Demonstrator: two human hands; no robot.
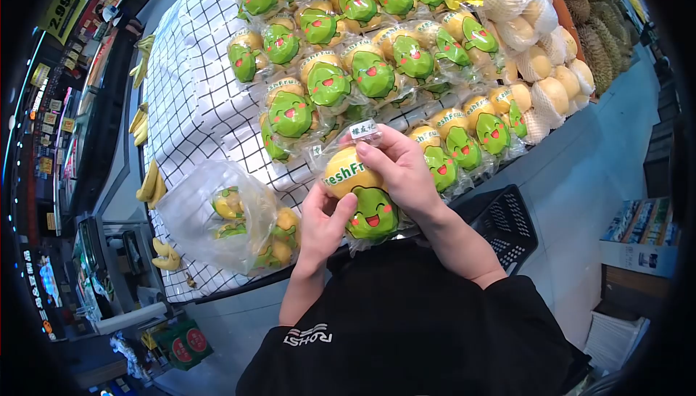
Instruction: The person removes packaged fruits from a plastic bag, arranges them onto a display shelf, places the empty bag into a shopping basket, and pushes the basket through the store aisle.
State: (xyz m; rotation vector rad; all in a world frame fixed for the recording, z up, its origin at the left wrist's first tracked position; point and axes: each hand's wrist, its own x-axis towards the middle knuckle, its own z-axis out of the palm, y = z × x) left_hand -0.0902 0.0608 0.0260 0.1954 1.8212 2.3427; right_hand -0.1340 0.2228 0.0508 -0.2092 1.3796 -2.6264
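Between my two hands is a round yellow fruit in a clear printed bag [373, 211] with a smiling green cartoon and "FreshFruit" lettering. My left hand [324, 223] wraps its lower left side, thumb on the print. At the upper right, my right hand [399, 167] grips the bag's gathered top beside a small white label [364, 129]. Rows of matching bagged fruit [375, 73] lie on the stand just beyond. To the left of my left hand rests a clear plastic bag [196, 215] with several of the same packaged fruits inside.
A black-and-white checked cloth [192, 106] covers the stand. Pale fruit in foam nets [549, 96] is piled at the right, near spiky durians [598, 40]. Bananas [151, 184] hang along the left edge. Below the stand's right edge is a black basket [507, 225].
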